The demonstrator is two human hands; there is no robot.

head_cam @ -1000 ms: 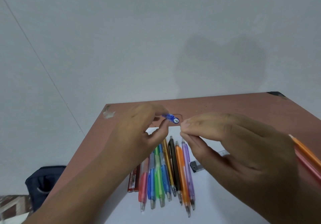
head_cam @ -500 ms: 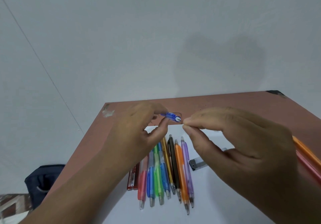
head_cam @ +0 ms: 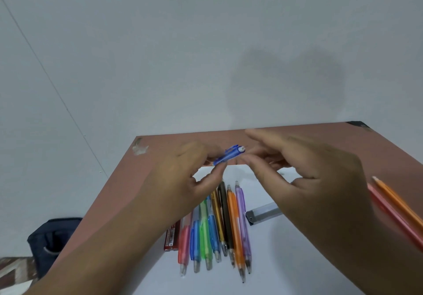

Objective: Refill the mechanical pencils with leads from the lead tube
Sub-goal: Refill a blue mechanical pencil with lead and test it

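Observation:
My left hand [head_cam: 183, 180] pinches a blue mechanical pencil [head_cam: 229, 154] above the table, its white top end tilted up to the right. The fingertips of my right hand [head_cam: 309, 180] hover just right of that end; motion blur hides whether they pinch a lead. A row of several coloured mechanical pencils [head_cam: 231, 226] lies on a white sheet [head_cam: 286, 260] below my hands, tips toward me. The grey lead tube [head_cam: 263, 214] lies on the sheet to the right of the row, partly under my right hand.
A red lead case [head_cam: 171, 237] lies left of the row. An orange pencil [head_cam: 398, 205] and a pink one [head_cam: 393, 217] lie at the right. The brown table [head_cam: 114, 191] ends at a grey wall. A dark blue bag [head_cam: 52, 237] sits on the floor at left.
My left hand has tilted the blue pencil's top end upward. The fingers of my right hand, pinched tight before, have loosened, with the index finger lifted.

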